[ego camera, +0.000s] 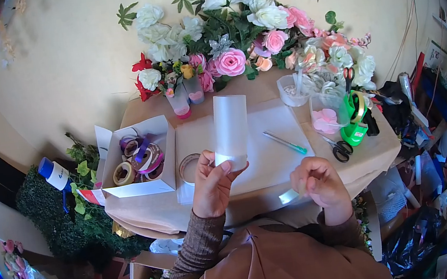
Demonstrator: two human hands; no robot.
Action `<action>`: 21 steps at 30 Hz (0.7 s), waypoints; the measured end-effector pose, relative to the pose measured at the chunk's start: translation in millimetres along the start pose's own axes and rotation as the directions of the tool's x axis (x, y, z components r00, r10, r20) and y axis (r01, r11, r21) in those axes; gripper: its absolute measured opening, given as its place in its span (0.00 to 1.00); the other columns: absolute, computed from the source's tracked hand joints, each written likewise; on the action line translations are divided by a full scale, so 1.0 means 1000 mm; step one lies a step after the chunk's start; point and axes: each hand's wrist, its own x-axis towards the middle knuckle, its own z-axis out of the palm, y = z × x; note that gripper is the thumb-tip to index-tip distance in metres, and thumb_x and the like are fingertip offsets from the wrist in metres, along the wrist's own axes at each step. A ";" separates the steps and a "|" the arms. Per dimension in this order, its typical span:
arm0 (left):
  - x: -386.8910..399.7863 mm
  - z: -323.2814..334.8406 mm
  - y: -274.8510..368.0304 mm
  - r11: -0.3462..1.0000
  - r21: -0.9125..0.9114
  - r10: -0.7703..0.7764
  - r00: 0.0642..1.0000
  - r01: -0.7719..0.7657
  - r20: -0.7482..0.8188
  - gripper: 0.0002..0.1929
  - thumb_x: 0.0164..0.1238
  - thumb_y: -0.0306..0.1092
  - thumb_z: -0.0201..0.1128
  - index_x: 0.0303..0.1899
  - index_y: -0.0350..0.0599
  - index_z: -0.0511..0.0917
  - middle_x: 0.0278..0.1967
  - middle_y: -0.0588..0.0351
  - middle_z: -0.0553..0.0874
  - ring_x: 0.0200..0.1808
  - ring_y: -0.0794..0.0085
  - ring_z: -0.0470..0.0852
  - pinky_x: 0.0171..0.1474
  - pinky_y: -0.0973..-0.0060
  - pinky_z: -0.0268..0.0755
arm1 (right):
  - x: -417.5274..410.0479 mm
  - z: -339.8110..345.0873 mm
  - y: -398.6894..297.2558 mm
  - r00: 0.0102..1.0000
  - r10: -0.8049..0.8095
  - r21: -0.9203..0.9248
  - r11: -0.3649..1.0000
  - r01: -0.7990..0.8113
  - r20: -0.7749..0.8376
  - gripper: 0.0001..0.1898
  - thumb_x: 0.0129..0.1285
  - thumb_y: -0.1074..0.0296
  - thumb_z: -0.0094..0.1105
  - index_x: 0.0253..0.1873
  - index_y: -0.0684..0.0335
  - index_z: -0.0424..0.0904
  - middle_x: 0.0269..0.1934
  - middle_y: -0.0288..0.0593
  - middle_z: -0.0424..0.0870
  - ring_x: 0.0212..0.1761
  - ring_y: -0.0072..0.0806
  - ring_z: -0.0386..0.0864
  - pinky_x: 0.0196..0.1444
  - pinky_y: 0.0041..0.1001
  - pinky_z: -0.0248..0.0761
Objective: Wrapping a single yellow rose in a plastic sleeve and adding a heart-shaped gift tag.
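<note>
My left hand (214, 182) grips the lower end of an upright translucent plastic cylinder (231, 126), which has a white band round its base. To its right, my right hand (320, 182) pinches a short strip of clear tape (288, 196) near the table's front edge. Sheets of white paper (265, 176) lie beneath and beyond the hands. On them are a roll of tape (187, 170), partly behind my left hand, and a pen-like tool with a green end (285, 142). Black-handled scissors (342, 151) rest further right, beside a green tape dispenser (355, 129).
An open white box (166, 146) of ribbon and tape rolls stands left. Clear plastic tubs (294, 96) with small contents and pink petals are at the back right. Artificial flowers (230, 62) line the table's far edge. Below left, a cardboard box (139, 271) holds more flowers.
</note>
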 end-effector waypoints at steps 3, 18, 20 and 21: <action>-0.004 0.008 -0.002 0.998 -0.040 -0.044 0.999 0.044 -0.009 0.09 0.61 0.30 0.58 0.39 0.44 0.66 0.45 0.49 0.79 0.49 0.57 0.79 0.56 0.57 0.71 | 0.010 0.007 0.001 0.998 -0.001 -0.085 0.996 0.006 0.056 0.12 0.60 0.62 0.62 0.37 0.64 0.73 0.27 0.32 0.74 0.26 0.14 0.70 0.30 0.15 0.63; -0.013 0.002 -0.022 0.807 -0.488 -0.259 0.942 0.332 0.213 0.31 0.63 0.49 0.58 0.59 0.35 0.62 0.54 0.36 0.72 0.55 0.53 0.75 0.57 0.63 0.72 | 0.030 0.044 -0.014 0.998 -0.007 -0.367 0.930 0.027 0.055 0.07 0.64 0.69 0.56 0.38 0.67 0.74 0.32 0.34 0.75 0.34 0.16 0.74 0.39 0.17 0.69; -0.014 0.003 -0.023 0.769 -0.530 -0.266 0.932 0.358 0.245 0.31 0.64 0.49 0.57 0.59 0.35 0.62 0.54 0.35 0.72 0.55 0.54 0.74 0.57 0.63 0.73 | 0.032 0.046 -0.013 0.998 -0.034 -0.396 0.917 0.051 0.050 0.07 0.64 0.70 0.56 0.37 0.68 0.74 0.33 0.35 0.76 0.36 0.17 0.75 0.41 0.18 0.69; -0.014 0.004 -0.024 0.797 -0.504 -0.263 0.943 0.332 0.204 0.31 0.64 0.49 0.57 0.59 0.35 0.62 0.55 0.36 0.72 0.56 0.55 0.74 0.57 0.63 0.72 | 0.032 0.046 -0.013 0.998 -0.033 -0.394 0.918 0.050 0.050 0.07 0.64 0.70 0.56 0.37 0.68 0.74 0.33 0.35 0.76 0.36 0.17 0.75 0.41 0.18 0.69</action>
